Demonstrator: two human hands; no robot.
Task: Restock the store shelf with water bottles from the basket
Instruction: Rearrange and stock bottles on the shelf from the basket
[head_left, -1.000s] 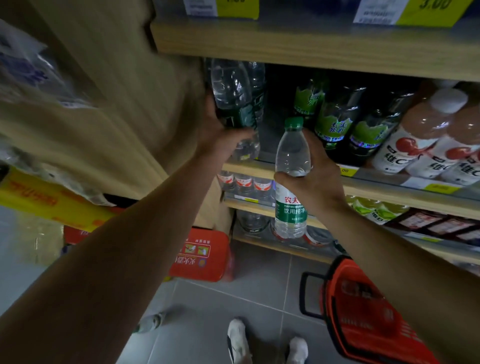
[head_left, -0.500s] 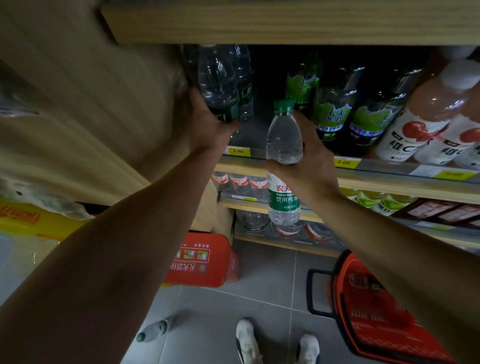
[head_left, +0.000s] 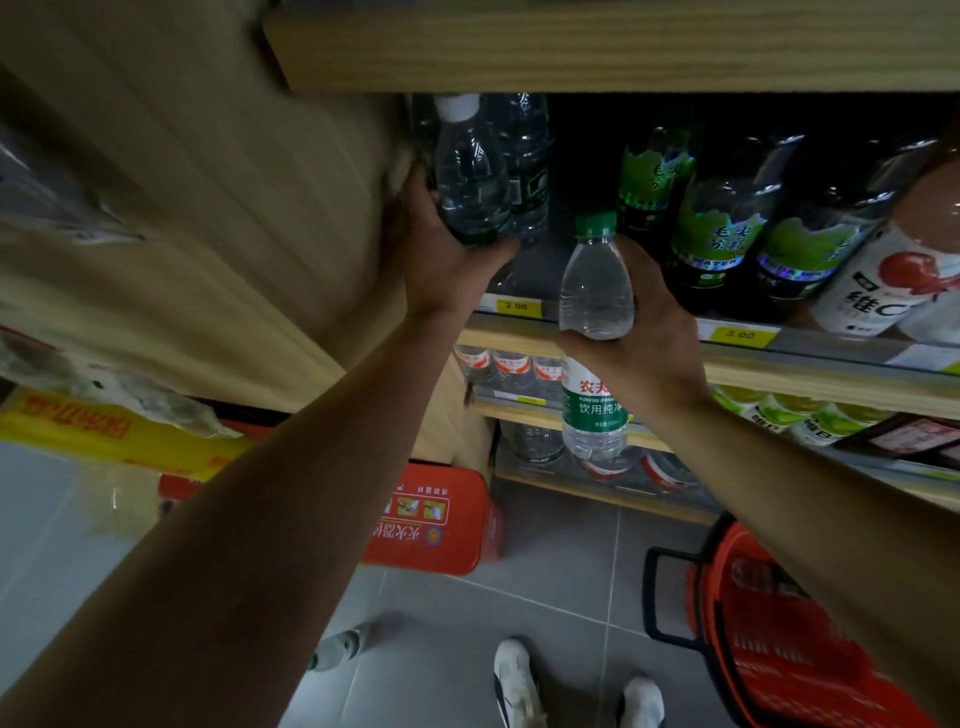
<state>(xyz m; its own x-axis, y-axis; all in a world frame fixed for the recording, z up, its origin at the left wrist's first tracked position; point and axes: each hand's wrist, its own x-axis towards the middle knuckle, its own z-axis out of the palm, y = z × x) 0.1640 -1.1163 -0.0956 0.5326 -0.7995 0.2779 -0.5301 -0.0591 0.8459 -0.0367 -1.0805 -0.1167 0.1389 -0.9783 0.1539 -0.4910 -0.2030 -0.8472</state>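
So the right hand (head_left: 644, 338) is gripping a green-capped water bottle (head_left: 595, 332) around its waist, fingers curled round the back and thumb across the front, holding it upright just in front of the shelf (head_left: 831, 358) edge. The left hand (head_left: 441, 254) is wrapping around the lower part of a white-capped bottle (head_left: 470, 176) that's already standing at the far left of that shelf, tight against the wooden side panel (head_left: 260, 208). My read is the left hand is nudging that one over or steadying it to open up the dark gap beside it, and that's where the new bottle is heading. If I were doing this I'd lift the base clear over the price rail (head_left: 514, 306) first, keep it upright, then slide it back, because those thin clear bottles are ribbed, squashy and tippy when bumped. The plastic is glossy and see-through, with a green and white label wrapping the lower half. Further right, darker bottles with green labels (head_left: 727, 228) are crowding the row. The red basket (head_left: 779, 649) is sitting on the grey tiled floor (head_left: 545, 597) by the feet, and I can't tell what's left in it.
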